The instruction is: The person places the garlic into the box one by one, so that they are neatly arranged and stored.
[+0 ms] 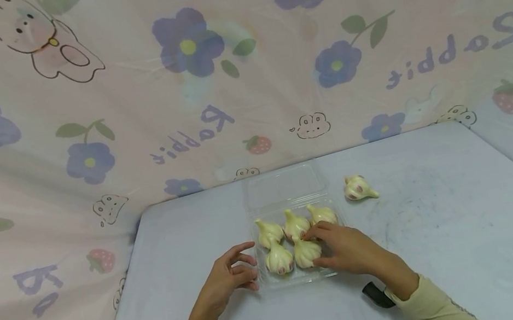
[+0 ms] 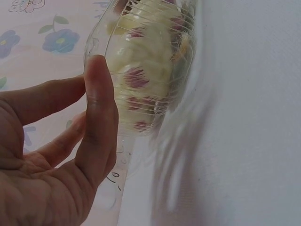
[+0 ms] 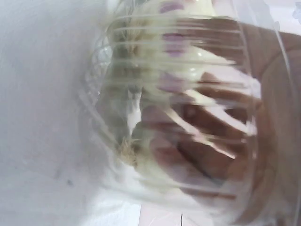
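A clear plastic clamshell box (image 1: 294, 280) lies on the white table with its lid (image 1: 284, 186) folded back. Several garlic bulbs sit in it in two rows; one, a front-row garlic bulb (image 1: 307, 253), is between the thumb and fingers of my right hand (image 1: 352, 249), which reaches in from the right. Through the ridged wall in the right wrist view, the curled fingers (image 3: 202, 136) show blurred beside the bulbs. My left hand (image 1: 227, 280) is at the box's left side, fingers loosely bent and holding nothing; in the left wrist view its fingertips (image 2: 97, 70) are by the rim.
Another garlic bulb (image 1: 359, 188) lies on the table (image 1: 453, 241), right of the lid. A printed curtain (image 1: 251, 89) with flowers and rabbits hangs behind the table's far edge and along its sides. Black wrist mounts (image 1: 378, 295) are worn on both wrists.
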Tool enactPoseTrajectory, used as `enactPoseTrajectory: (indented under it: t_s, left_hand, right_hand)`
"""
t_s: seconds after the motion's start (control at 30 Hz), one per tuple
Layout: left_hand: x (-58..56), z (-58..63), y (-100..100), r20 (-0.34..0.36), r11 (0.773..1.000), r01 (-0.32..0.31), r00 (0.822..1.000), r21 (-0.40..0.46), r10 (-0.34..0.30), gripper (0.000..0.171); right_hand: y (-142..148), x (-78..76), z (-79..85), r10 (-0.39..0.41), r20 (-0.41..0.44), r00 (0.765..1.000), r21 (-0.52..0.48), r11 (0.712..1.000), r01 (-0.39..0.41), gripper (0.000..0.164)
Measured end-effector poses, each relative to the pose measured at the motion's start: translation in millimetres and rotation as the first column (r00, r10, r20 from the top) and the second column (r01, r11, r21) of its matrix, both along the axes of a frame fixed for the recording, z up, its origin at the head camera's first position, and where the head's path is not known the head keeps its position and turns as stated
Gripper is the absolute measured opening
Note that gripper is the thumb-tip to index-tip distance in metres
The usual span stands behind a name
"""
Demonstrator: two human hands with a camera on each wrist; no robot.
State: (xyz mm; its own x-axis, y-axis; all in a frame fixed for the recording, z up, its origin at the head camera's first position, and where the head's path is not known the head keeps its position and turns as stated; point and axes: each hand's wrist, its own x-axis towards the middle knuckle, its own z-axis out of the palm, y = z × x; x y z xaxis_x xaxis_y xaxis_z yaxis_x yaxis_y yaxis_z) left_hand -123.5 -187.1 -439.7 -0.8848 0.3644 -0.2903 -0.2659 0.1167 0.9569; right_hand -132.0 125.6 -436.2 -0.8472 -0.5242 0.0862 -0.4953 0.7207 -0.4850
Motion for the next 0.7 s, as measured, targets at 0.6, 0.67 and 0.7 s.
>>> enactPoseTrajectory:
  t_s: [0.6,0.67,0.7]
  left_hand:
    - [-0.3,-0.1,0.2,-0.005,1.0,0.003,1.0,0.004,-0.003,0.069]
    - [-0.2,0.1,0.3,-0.006,1.0,0.004,1.0,0.004,-0.004,0.069]
    - [-0.2,0.3,0.3,-0.006,1.0,0.005,1.0,0.003,-0.005,0.069]
  right_hand:
    - [-2.2,1.0,2.0,-0.048,0.003,0.999,0.006,0.999,0.048,0.048]
    - [-2.1,1.1,2.4,-0.044,0.003,0.999,0.004,0.999,0.044,0.048]
    - [-2.0,1.1,2.6,-0.041,0.003,0.999,0.002,0.999,0.041,0.048]
